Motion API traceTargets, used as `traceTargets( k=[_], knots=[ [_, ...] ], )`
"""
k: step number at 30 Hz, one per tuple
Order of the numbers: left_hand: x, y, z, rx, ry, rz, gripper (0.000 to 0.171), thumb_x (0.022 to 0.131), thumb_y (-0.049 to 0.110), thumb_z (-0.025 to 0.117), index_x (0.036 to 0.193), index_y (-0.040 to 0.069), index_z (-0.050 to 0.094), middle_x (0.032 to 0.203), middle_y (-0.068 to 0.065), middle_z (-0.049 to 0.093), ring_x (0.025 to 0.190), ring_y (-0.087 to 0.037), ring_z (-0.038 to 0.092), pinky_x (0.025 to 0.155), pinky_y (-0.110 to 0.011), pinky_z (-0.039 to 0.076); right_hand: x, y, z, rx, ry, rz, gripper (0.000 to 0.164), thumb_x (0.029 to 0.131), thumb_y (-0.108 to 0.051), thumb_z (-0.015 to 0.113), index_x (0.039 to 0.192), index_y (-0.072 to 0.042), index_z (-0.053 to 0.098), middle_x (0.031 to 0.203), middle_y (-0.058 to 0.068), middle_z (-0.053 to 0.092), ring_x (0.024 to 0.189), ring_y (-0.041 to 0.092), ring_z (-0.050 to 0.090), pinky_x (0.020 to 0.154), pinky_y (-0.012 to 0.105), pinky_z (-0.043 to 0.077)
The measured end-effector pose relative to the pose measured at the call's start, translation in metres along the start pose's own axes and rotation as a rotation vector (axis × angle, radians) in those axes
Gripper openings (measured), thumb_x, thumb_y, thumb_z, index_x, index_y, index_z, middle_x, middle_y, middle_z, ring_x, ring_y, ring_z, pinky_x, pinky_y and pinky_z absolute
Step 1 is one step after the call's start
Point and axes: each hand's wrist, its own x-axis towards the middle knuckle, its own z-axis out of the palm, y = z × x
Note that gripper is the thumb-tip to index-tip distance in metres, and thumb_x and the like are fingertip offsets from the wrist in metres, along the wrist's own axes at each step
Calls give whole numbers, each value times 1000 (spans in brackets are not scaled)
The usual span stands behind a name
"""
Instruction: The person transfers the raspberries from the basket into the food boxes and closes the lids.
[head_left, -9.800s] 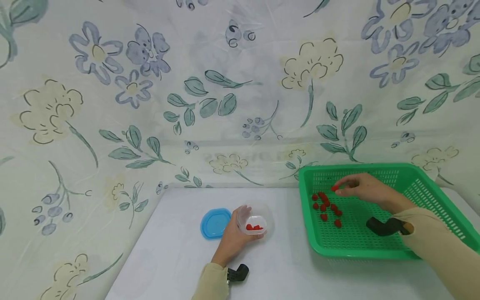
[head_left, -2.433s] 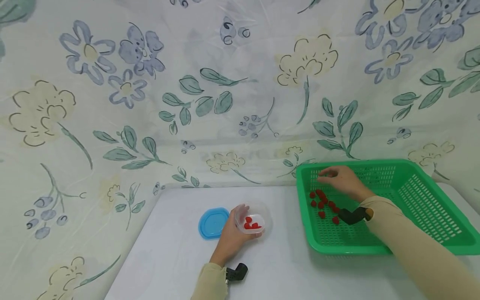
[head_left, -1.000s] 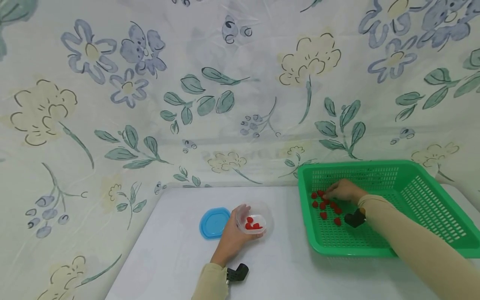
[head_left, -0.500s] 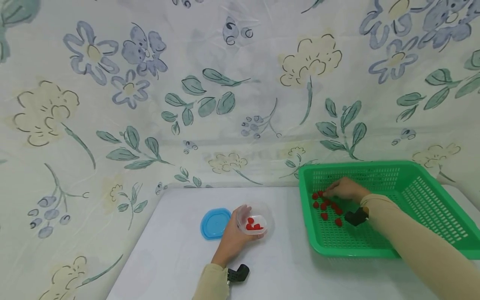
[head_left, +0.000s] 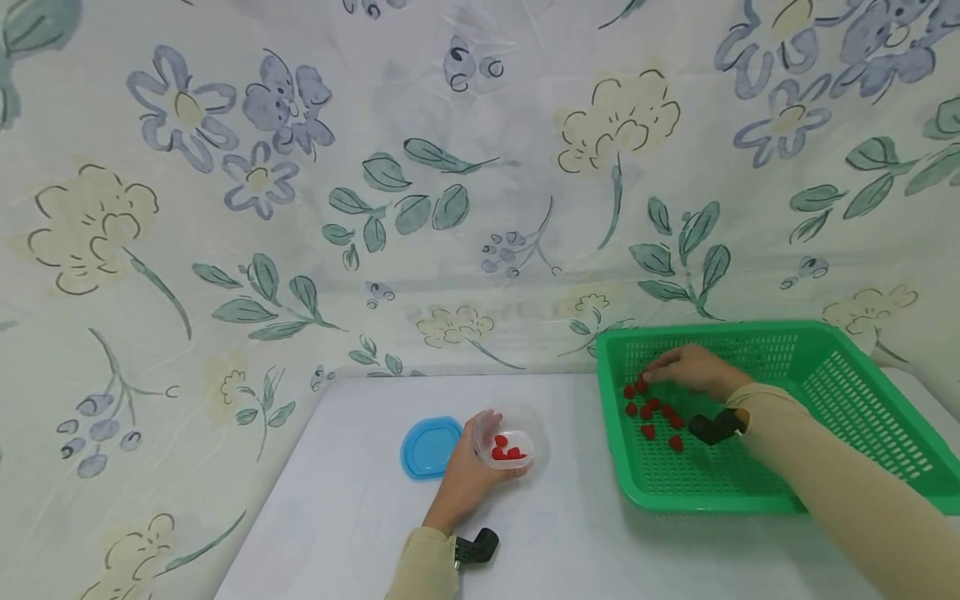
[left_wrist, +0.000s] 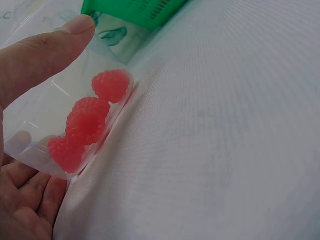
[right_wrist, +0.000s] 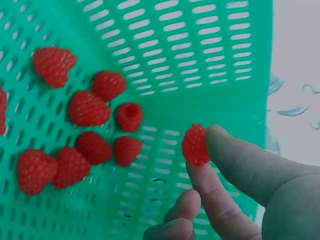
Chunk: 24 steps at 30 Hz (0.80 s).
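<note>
Two hands show in the head view: the left hand (head_left: 467,479) curls round a clear cup (head_left: 517,417), a blue lid (head_left: 431,448) at its nine o'clock; the right hand (head_left: 697,371) is inside a green basket (head_left: 712,503) toward three o'clock. Left wrist: red raspberries (left_wrist: 85,121) lie in the cup's bottom. Right wrist: thumb and fingertip pinch a single raspberry (right_wrist: 195,145), with loose berries (right_wrist: 90,109) around its nine to ten o'clock.

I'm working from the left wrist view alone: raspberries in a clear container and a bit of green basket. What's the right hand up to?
Observer: The right hand pinches a raspberry between thumb and finger.
Operator: Good. Anything lying on the other side of the left hand, away from the basket?
Observer: Yes, a blue lid lies on the white table, just left of the left hand in the head view.
</note>
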Motion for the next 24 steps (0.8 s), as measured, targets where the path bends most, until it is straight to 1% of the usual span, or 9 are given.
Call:
traceTargets(
  k=[6, 9, 16, 21, 24],
  knots=[
    [0, 1, 0, 3, -2, -4, 95, 73, 33, 91, 150, 18, 38, 148, -1, 52, 140, -30, 42, 109, -56, 40, -7, -10, -3, -16, 12, -39, 55, 98, -36, 65, 134, 4, 58, 148, 33, 40, 133, 54, 38, 102, 62, 43],
    [0, 0, 0, 4, -1, -8, 96, 73, 33, 91, 150, 18, 37, 148, -1, 52, 139, -30, 42, 109, -55, 41, -10, -14, -3, -12, 15, -56, 56, 98, -39, 65, 134, 3, 58, 148, 33, 39, 132, 54, 39, 102, 63, 42],
    [0, 0, 0, 3, -1, -7, 96, 73, 34, 91, 150, 18, 38, 148, -2, 52, 139, -30, 43, 108, -55, 42, -20, -24, -2, 12, 36, -100, 51, 98, -40, 65, 132, -2, 62, 137, 25, 56, 128, 47, 47, 101, 61, 43],
    [0, 0, 1, 4, 0, -8, 96, 72, 33, 92, 150, 18, 38, 148, -2, 52, 139, -31, 42, 107, -55, 43, -30, -37, 2, 28, 57, -121, 47, 98, -40, 66, 129, -5, 65, 132, 20, 60, 126, 43, 50, 101, 61, 43],
    [1, 0, 1, 9, 1, -6, 96, 72, 33, 92, 150, 18, 38, 148, -3, 52, 139, -31, 43, 107, -55, 44, -36, -43, 6, 40, 83, -129, 43, 97, -38, 67, 126, -6, 68, 128, 17, 63, 124, 38, 52, 101, 58, 44]
  ],
)
